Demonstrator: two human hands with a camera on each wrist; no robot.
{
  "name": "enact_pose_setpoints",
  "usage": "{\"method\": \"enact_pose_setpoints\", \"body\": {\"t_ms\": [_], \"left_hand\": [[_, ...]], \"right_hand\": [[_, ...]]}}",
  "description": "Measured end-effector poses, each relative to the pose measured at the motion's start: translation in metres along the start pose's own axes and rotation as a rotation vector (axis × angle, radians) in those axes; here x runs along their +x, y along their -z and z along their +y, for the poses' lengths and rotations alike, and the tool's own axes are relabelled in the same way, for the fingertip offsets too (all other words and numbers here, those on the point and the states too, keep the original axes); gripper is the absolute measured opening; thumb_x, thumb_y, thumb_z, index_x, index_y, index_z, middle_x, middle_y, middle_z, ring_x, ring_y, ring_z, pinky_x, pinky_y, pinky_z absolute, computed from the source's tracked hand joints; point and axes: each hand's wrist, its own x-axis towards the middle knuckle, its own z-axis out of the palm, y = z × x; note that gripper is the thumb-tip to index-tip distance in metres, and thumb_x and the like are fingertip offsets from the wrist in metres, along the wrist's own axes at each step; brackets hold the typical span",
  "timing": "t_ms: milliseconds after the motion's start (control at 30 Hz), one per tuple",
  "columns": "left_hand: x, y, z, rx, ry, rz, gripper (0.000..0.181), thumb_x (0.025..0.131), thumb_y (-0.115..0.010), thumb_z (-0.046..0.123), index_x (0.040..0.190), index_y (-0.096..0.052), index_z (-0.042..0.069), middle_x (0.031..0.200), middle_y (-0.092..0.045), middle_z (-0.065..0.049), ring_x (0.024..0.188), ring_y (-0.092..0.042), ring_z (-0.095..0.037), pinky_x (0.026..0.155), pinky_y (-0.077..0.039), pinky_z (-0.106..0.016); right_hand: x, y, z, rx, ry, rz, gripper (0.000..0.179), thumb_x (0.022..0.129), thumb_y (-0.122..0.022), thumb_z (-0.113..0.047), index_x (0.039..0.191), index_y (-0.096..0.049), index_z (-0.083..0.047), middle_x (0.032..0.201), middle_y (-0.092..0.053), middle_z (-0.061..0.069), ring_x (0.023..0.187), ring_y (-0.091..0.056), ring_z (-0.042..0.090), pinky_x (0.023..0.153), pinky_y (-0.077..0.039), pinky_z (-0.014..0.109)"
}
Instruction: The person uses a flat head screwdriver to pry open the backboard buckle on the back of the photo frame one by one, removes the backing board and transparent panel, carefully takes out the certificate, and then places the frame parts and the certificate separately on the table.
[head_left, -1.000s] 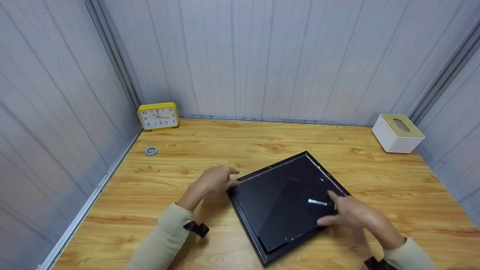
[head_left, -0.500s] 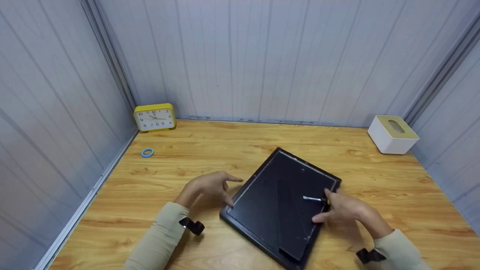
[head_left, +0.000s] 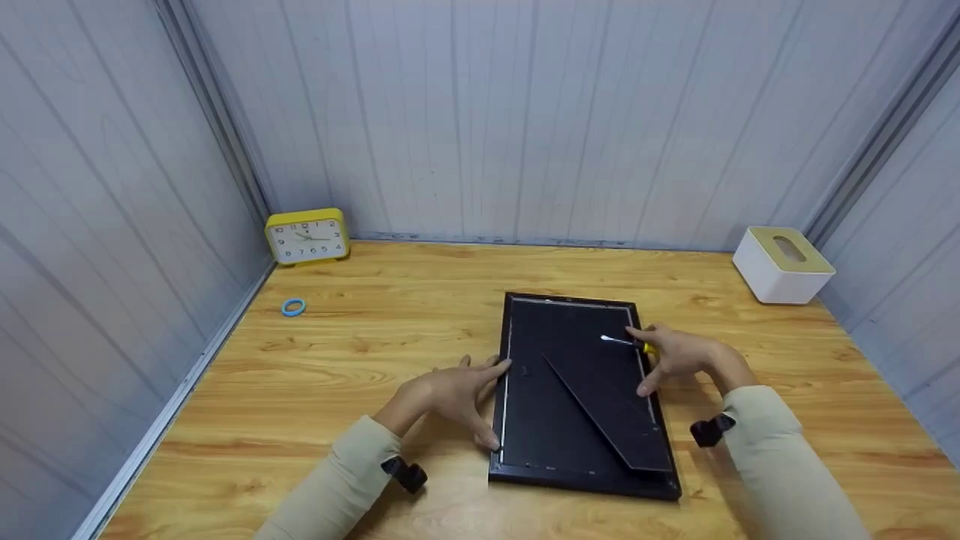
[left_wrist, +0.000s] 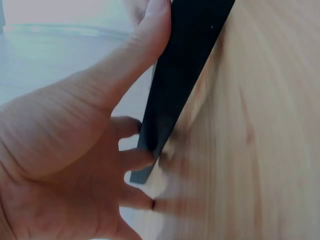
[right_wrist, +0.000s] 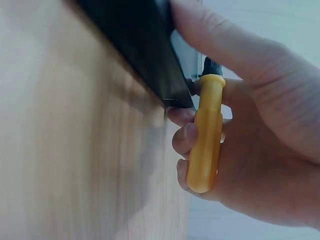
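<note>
1. At far left, a yellow clock (head_left: pixel 309 238) and a blue ring (head_left: pixel 294 313) are being left aside on the table (head_left: pixel 375 337), well apart from the work.
2. The left hand (head_left: pixel 457 394) is being pressed to the left side of a black frame (head_left: pixel 547 420). Its grip is being kept apart: thumb and forefinger are being touched to the edge, not wrapped around it.
3. The frame is being turned counterclockwise on the table, back side up. A second ago a corner was being aimed away from the person; now its sides are being brought nearly square with the table. The back is thus being presented straight on, which seems handier for working along its edges.
4. The stand leg (head_left: pixel 622 427) is being carried round with the turn; its wide end is now being placed at the near right corner.
5. A screwdriver (right_wrist: pixel 206 145) is being held at the right edge, its metal tip being pointed left over the back.
6. The right hand (head_left: pixel 682 352) is being rested at that edge by the thumb, while its grip is being clamped on the screwdriver's handle with curled fingers. Steadying and holding are being shared, so finer control is probably being limited.
7. At far right, a white tissue box (head_left: pixel 780 274) is being left standing, untouched.
</note>
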Motion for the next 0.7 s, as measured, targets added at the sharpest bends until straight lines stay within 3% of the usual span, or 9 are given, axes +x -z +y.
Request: {"method": "enact_pose_setpoints", "body": {"t_ms": [167, 333, 433, 567, 633, 700], "left_hand": [[-0.001, -0.005, 0.010, -0.010, 0.025, 0.020, 0.132, 0.061, -0.087, 0.066, 0.162, -0.014, 0.022, 0.166, -0.015, -0.007, 0.145, -0.008, -0.053, 0.111, -0.023, -0.067], [-0.001, -0.007, 0.009, -0.006, 0.034, 0.031, 0.130, 0.060, -0.087, 0.066, 0.160, -0.017, 0.022, 0.165, -0.019, -0.007, 0.146, -0.010, -0.051, 0.109, -0.027, -0.067], [-0.002, -0.008, 0.009, -0.011, 0.054, 0.023, 0.130, 0.060, -0.086, 0.067, 0.161, -0.015, 0.026, 0.165, -0.018, -0.007, 0.147, -0.009, -0.049, 0.109, -0.027, -0.068], [-0.001, -0.009, 0.011, -0.018, 0.061, 0.018, 0.131, 0.059, -0.085, 0.068, 0.161, -0.013, 0.027, 0.166, -0.018, -0.006, 0.147, -0.007, -0.048, 0.109, -0.025, -0.069], [-0.001, -0.008, 0.011, -0.012, 0.060, 0.018, 0.132, 0.059, -0.085, 0.069, 0.161, -0.013, 0.026, 0.166, -0.017, -0.004, 0.147, -0.006, -0.048, 0.109, -0.025, -0.069], [-0.002, -0.007, 0.012, -0.005, 0.059, 0.013, 0.133, 0.059, -0.084, 0.069, 0.162, -0.011, 0.026, 0.166, -0.015, -0.003, 0.147, -0.005, -0.047, 0.109, -0.024, -0.069]], "right_hand": [[0.005, 0.004, 0.002, -0.012, -0.003, -0.012, 0.119, 0.072, -0.090, -0.037, 0.161, -0.016, -0.008, 0.157, -0.011, 0.036, 0.140, -0.021, 0.056, 0.106, -0.034, 0.064], [0.007, 0.004, 0.001, -0.007, -0.004, -0.015, 0.120, 0.072, -0.091, -0.036, 0.161, -0.016, -0.008, 0.157, -0.010, 0.035, 0.140, -0.023, 0.055, 0.106, -0.034, 0.064], [0.002, 0.002, -0.003, -0.012, 0.016, 0.025, 0.114, 0.077, -0.088, -0.035, 0.159, -0.017, 0.000, 0.156, -0.015, 0.037, 0.140, -0.025, 0.054, 0.107, -0.033, 0.063], [-0.015, -0.004, -0.023, -0.034, 0.086, 0.193, 0.069, 0.097, -0.066, -0.016, 0.146, -0.029, 0.016, 0.140, -0.041, 0.040, 0.126, -0.046, 0.050, 0.100, -0.043, 0.059], [-0.025, -0.010, -0.038, -0.021, 0.153, 0.291, 0.044, 0.099, -0.056, -0.007, 0.135, -0.042, 0.015, 0.123, -0.055, 0.033, 0.107, -0.059, 0.041, 0.088, -0.051, 0.050], [-0.032, -0.019, -0.054, 0.022, 0.263, 0.357, 0.027, 0.099, -0.056, -0.003, 0.123, -0.056, 0.009, 0.109, -0.063, 0.020, 0.092, -0.060, 0.028, 0.077, -0.054, 0.040]]}}
